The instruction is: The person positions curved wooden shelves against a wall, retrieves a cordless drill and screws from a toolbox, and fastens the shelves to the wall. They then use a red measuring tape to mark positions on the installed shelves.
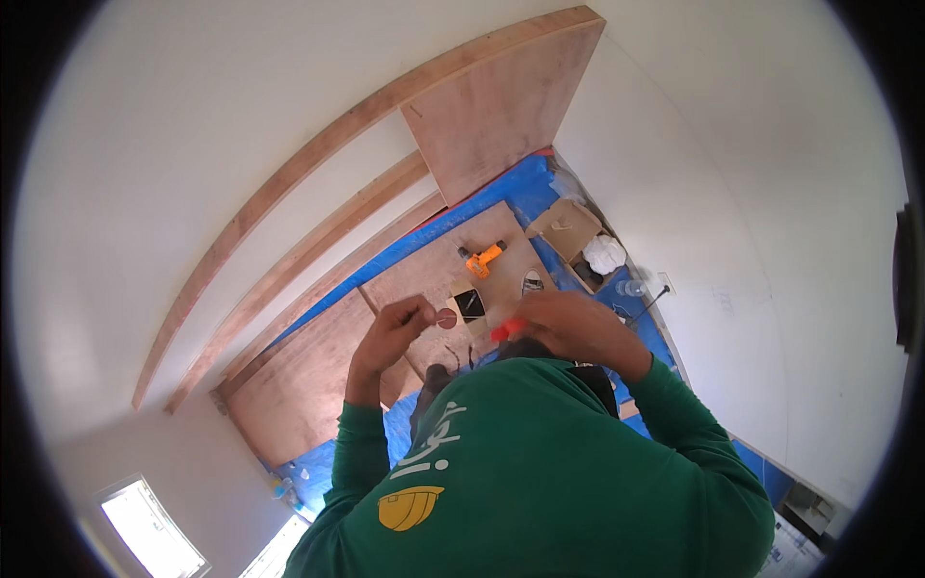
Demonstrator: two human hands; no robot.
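My left hand (393, 332) is closed in a pinch, its fingertips at the edge of a small round reddish-brown disc (446, 319). A pale streak crosses the disc; its kind is not clear. Further right, close to my body, my right hand (568, 326) is closed round a bright red object (505, 330). Blur and the hand hide most of that object. Between and just beyond my hands sits a small open carton (462, 288) with dark contents. Past it, an orange cordless drill (483, 259) lies on a wooden panel (436, 252).
Blue sheeting (530, 183) covers the floor around the panels. A wooden frame (289, 159) with long rails and a plywood face (501, 116) stands along the far wall. At right are an open cardboard box (568, 229), a white bundle (604, 254) and a black-and-white shoe (533, 282).
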